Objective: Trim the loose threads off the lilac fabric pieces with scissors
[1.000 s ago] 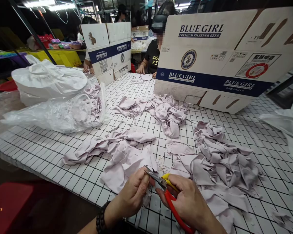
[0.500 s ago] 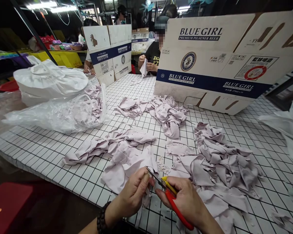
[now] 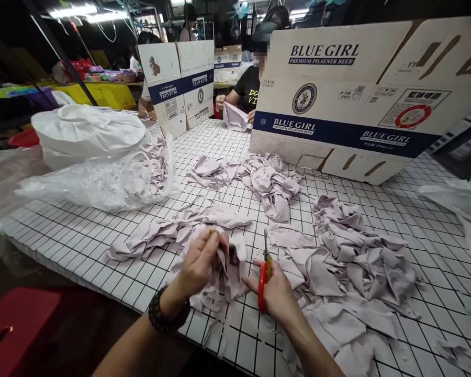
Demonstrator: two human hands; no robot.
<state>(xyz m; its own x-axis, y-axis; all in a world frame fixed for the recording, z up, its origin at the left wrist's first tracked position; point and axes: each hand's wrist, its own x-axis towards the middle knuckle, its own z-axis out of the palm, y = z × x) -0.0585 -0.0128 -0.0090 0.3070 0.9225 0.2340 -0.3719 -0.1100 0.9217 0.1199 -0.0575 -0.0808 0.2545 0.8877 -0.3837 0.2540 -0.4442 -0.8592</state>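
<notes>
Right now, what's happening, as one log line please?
left hand: pinching lilac cloth | right hand: holding scissors, blades apart from that cloth | grid-patterned table: lilac piles

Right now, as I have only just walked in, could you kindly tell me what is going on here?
A person's left hand pinches a pale lilac cloth, which hangs below the fingers. The right hand holds scissors, their blades pointing away from the person and apart from that cloth. More crumpled fabric lies in heaps on the grid-patterned table. Across it, a co-worker holds up another piece beside a large cardboard panel.
</notes>
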